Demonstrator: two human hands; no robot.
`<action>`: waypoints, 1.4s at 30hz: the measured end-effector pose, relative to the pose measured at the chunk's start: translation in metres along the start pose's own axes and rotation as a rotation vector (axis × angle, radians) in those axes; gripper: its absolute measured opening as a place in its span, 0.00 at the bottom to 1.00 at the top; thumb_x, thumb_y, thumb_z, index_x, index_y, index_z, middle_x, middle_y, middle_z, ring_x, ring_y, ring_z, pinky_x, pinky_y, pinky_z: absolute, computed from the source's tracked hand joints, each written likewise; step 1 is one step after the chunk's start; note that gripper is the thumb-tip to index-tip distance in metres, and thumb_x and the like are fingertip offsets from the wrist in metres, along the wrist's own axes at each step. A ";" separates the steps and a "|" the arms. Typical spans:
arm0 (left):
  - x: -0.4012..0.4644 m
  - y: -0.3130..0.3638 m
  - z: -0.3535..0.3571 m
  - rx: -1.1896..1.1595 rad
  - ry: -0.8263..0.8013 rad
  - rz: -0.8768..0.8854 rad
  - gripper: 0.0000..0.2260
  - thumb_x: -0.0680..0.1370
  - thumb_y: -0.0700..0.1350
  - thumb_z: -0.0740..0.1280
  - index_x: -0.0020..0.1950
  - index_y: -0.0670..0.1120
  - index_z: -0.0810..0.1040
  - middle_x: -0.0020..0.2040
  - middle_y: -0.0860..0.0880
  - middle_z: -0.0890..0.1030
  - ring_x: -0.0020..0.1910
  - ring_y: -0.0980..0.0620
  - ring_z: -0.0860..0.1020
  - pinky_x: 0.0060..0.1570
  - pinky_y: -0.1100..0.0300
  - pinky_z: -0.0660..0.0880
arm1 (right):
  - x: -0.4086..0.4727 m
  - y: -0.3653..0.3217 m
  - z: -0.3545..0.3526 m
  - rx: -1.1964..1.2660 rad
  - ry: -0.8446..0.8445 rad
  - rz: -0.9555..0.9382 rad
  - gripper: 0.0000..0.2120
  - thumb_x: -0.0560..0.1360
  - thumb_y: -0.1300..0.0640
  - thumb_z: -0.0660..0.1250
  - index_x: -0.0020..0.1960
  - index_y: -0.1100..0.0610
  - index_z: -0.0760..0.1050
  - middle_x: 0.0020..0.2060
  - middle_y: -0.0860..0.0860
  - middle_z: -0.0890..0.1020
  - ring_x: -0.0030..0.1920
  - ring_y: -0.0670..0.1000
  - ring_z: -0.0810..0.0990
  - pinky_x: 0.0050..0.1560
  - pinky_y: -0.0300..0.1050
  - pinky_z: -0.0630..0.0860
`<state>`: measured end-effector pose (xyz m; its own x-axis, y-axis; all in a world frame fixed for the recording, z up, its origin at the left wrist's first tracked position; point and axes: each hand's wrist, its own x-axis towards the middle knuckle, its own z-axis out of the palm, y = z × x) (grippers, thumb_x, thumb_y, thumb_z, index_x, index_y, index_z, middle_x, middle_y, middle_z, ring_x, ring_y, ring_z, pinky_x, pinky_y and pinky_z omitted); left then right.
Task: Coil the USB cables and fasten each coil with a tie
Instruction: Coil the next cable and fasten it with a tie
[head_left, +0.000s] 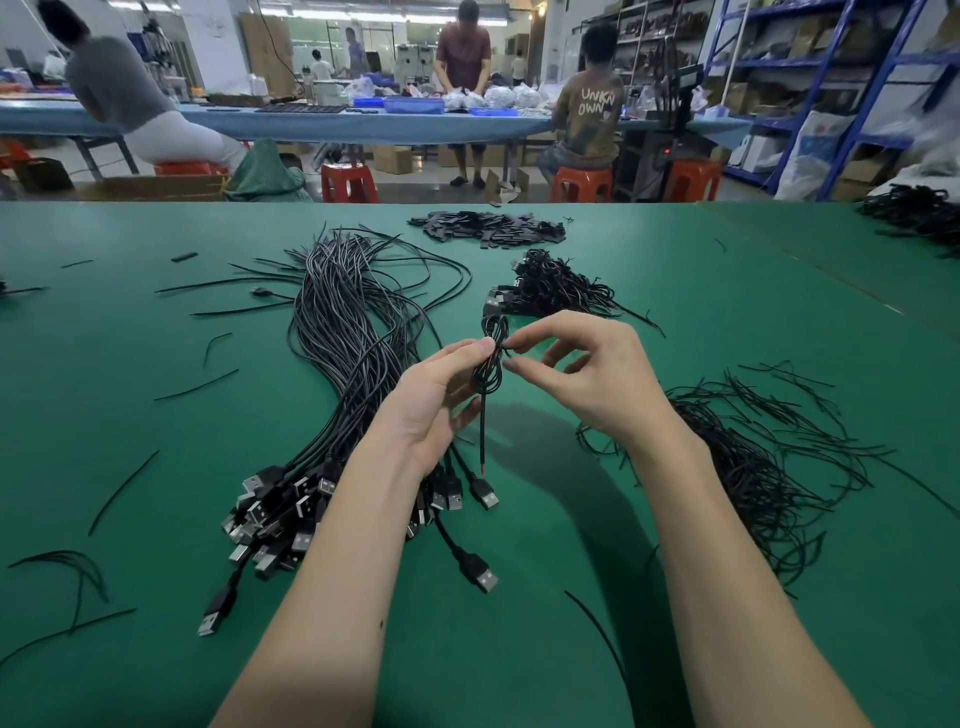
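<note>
left hand (436, 395) grips coiled cable (491, 358) above green bench (156, 415); right hand (592, 374) pinches tie (506, 347) at coil's middle.

Only readable text: "UNKN OWN" in 2 lines of pale letters on the back of a shirt (595, 111) worn by a person seated on a red stool (582, 184) at the far bench, right of centre. Nothing else legible.
</note>
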<state>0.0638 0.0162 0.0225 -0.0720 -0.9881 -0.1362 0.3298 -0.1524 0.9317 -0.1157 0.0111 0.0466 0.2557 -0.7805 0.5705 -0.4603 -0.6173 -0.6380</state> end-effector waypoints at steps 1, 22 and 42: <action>0.000 0.000 0.000 -0.003 0.002 0.002 0.05 0.72 0.49 0.75 0.45 0.52 0.82 0.37 0.56 0.81 0.38 0.57 0.77 0.44 0.59 0.69 | 0.000 0.001 0.001 -0.012 0.035 0.003 0.02 0.74 0.52 0.77 0.45 0.46 0.86 0.41 0.38 0.85 0.37 0.43 0.81 0.36 0.31 0.72; 0.006 -0.002 -0.004 -0.006 0.083 -0.118 0.04 0.74 0.48 0.74 0.43 0.50 0.82 0.33 0.55 0.81 0.36 0.55 0.75 0.38 0.61 0.68 | -0.003 0.013 0.007 -0.048 0.017 0.057 0.09 0.74 0.56 0.77 0.52 0.45 0.87 0.43 0.37 0.86 0.40 0.42 0.84 0.41 0.33 0.75; 0.007 -0.014 -0.004 0.190 0.138 0.449 0.06 0.72 0.42 0.77 0.42 0.50 0.82 0.40 0.50 0.85 0.43 0.56 0.82 0.46 0.68 0.75 | -0.005 0.006 0.025 0.607 -0.059 0.500 0.12 0.80 0.60 0.68 0.39 0.60 0.81 0.28 0.51 0.76 0.25 0.48 0.75 0.24 0.36 0.67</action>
<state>0.0628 0.0111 0.0073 0.1665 -0.9510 0.2604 0.1217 0.2819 0.9517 -0.0982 0.0094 0.0267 0.1934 -0.9733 0.1236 0.0074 -0.1245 -0.9922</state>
